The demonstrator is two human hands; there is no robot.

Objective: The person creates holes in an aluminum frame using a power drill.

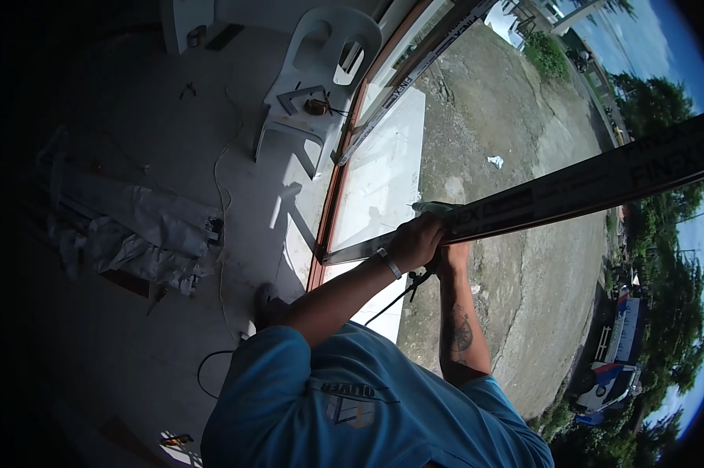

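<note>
My left hand point(418, 242), with a band at its wrist, is closed around a long dark aluminium frame post point(555, 199) wrapped in printed protective film. Just beside it, my right hand point(452, 257) is closed under the post. A corded power tool point(436, 207) with a greenish body and a thin tip shows past the post's far side; it looks like a drill in my right hand, its grip mostly hidden. Its black cable point(395, 303) hangs below my hands. The post's lower end meets a brown sill track point(320, 257).
A white plastic chair point(297, 93) stands indoors, holding a metal square and a tape measure point(315, 107). Crumpled wrapping point(149, 242) and a pale cord point(221, 179) lie on the floor. Another film-covered post point(414, 74) stands farther along the sill. Outside are rough concrete ground point(523, 312) and a parked vehicle point(605, 382).
</note>
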